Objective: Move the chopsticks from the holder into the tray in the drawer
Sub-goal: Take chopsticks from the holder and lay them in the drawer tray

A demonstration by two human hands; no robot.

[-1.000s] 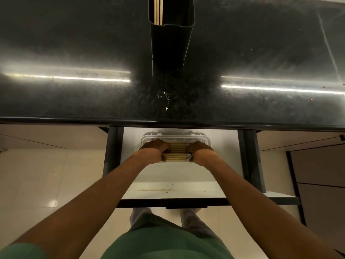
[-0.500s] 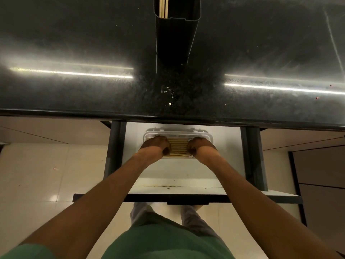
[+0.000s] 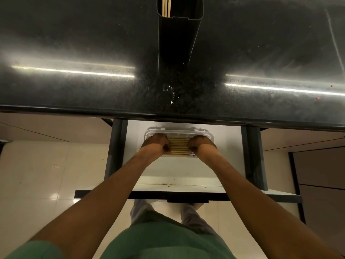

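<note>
Within the tray (image 3: 177, 131) rim, left hand (image 3: 155, 145) and right hand (image 3: 202, 146) apparently clutch chopsticks (image 3: 178, 146).

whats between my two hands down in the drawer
In the head view, a row of wooden chopsticks spans the gap between the left hand and the right hand, lying side by side in the white tray. Each hand grips one end.

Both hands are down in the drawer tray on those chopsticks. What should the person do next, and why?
Probably let go and lift one hand to the holder. The left hand and right hand grip the ends of the bundle of chopsticks, which lies flat inside the tray, while a few remaining chopsticks stand in the holder.
</note>
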